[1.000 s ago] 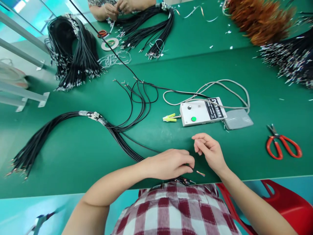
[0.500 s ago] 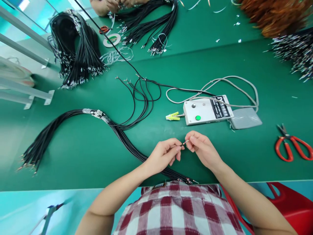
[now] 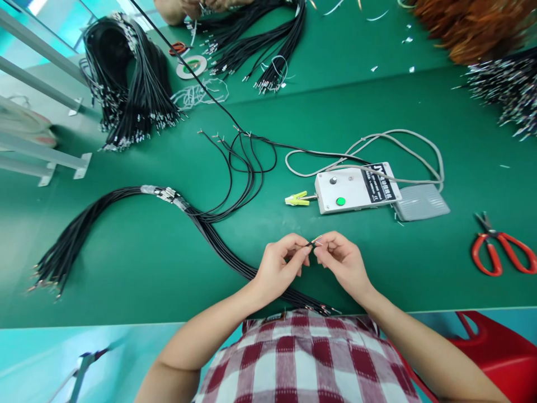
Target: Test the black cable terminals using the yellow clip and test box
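My left hand [image 3: 282, 266] pinches a black cable [image 3: 310, 243] close to its stripped end. At that end my right hand [image 3: 342, 262] is closed on the thin wire ends [image 3: 318, 239], which fan out a little between the two hands. Under my left wrist runs a bundle of black cables [image 3: 222, 246], bound with clear and white wrapping [image 3: 168, 195]. Its right-hand ends lie by the table's front edge. Beyond my hands sits a white control box [image 3: 356, 190] with a green button and a yellow clip [image 3: 297, 198] on its left side.
Red-handled cutters [image 3: 501, 246] lie to the right. A grey foot pedal [image 3: 422, 202] is beside the box. Cable bundles [image 3: 138, 84] hang at the left rail, and a roll of tape [image 3: 192, 67] lies near. Across the table, another person's hands [image 3: 197, 8] work at black cables.
My right hand has shifted slightly and its fingers have turned at the cable's end. The wire ends now look more spread. My left hand has moved slightly left.
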